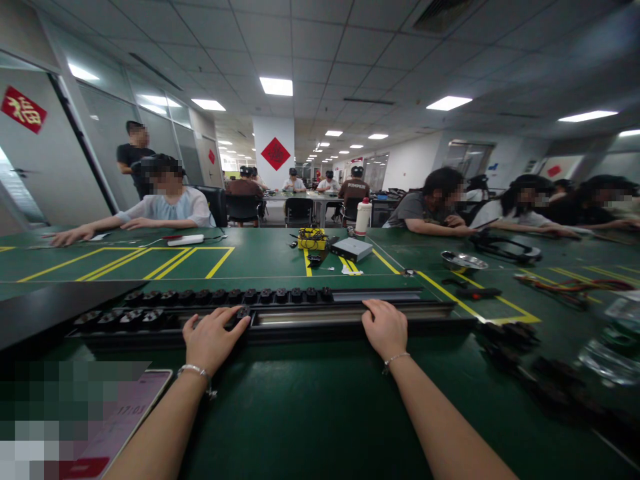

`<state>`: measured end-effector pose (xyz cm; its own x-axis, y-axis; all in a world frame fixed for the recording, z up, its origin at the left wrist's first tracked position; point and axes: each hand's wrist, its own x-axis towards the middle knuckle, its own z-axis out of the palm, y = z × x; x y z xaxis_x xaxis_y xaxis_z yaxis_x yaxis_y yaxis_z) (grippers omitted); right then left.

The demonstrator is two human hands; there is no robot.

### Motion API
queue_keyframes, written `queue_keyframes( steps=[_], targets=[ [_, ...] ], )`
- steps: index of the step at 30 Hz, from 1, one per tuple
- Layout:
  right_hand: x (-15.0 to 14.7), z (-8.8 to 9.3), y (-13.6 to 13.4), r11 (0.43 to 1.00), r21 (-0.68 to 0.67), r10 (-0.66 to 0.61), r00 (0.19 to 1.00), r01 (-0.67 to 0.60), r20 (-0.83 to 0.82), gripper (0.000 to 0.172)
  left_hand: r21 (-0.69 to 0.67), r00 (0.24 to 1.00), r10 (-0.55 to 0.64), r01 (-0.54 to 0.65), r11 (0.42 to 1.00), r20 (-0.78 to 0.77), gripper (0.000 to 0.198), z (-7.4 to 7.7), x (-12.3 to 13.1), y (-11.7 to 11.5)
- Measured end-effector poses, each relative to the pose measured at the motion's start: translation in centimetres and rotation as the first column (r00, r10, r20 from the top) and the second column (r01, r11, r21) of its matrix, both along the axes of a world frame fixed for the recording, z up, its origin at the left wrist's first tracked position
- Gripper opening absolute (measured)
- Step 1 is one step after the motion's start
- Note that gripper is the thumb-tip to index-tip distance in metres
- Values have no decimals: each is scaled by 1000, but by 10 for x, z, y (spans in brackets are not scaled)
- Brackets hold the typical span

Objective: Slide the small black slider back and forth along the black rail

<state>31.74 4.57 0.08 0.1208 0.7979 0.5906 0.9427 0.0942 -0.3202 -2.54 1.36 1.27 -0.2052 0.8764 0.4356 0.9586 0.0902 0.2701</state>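
Two long black rails with metallic channels lie side by side across the green table. The near rail (310,327) has several round black socket modules (153,319) seated toward its left end. A row of similar modules (250,295) fills most of the far rail (377,294). My left hand (213,339) is over the near rail, thumb and fingers closed around a black socket module (243,313) at the channel. My right hand (386,328) grips the near rail farther right, its fingers curled over the edge and partly hidden.
A phone (145,413) lies at the lower left. Loose black modules (515,347) and a clear plastic bottle (613,333) are at the right. Beyond the rails are a metal bowl (464,261), a grey box (352,249) and a white bottle (363,217). Other people sit around.
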Motion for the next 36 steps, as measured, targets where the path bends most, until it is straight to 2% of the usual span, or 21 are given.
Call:
queue_keyframes(
  steps=[17, 36],
  targets=[
    [1, -2, 1, 1000, 25, 9, 1000, -9, 16, 34, 11, 999, 9, -9, 1000, -35, 38, -1, 1, 1],
    [0, -2, 1, 1000, -10, -7, 1000, 8, 12, 34, -7, 1000, 1, -1, 1000, -22, 41, 1, 3, -1]
  ],
)
